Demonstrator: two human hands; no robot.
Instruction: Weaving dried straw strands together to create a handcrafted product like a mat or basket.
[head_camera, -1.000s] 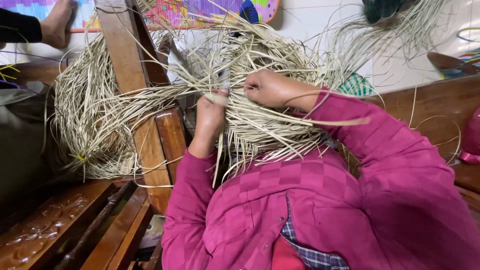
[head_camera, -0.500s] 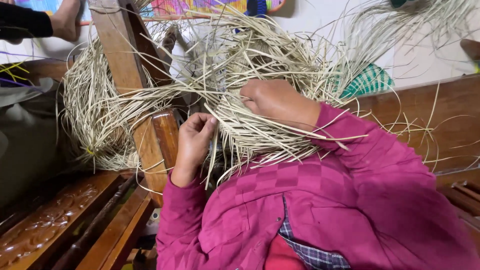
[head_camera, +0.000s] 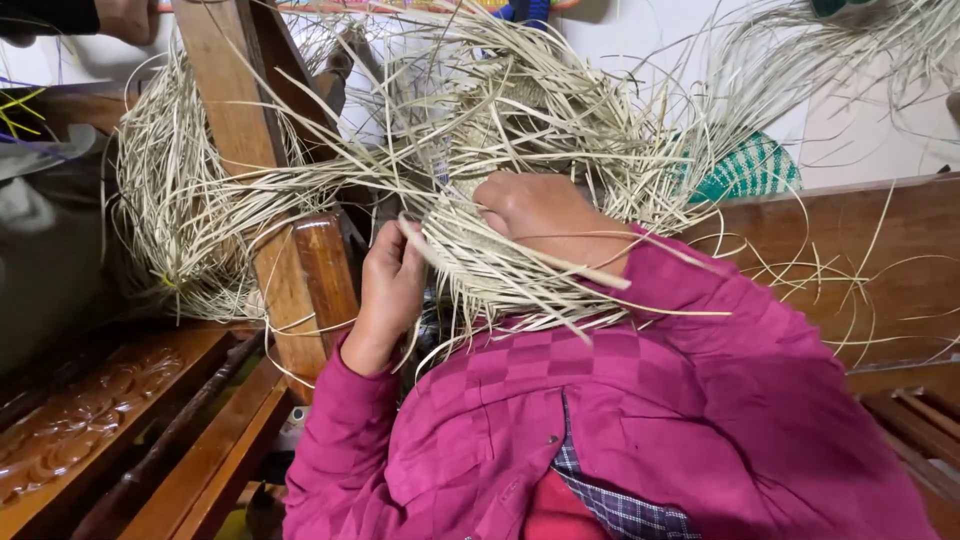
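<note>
1. My left hand, centre frame, has its grip closed around a few pale straw strands at the edge of the bundle.
2. My right hand presses flat on the woven straw piece, fingers buried in it, so I cannot tell how that grip stands.
3. Loose straw fans out to the upper right and loops round the wooden post at upper left.
4. Another person's hand sits at the top left corner.
</note>
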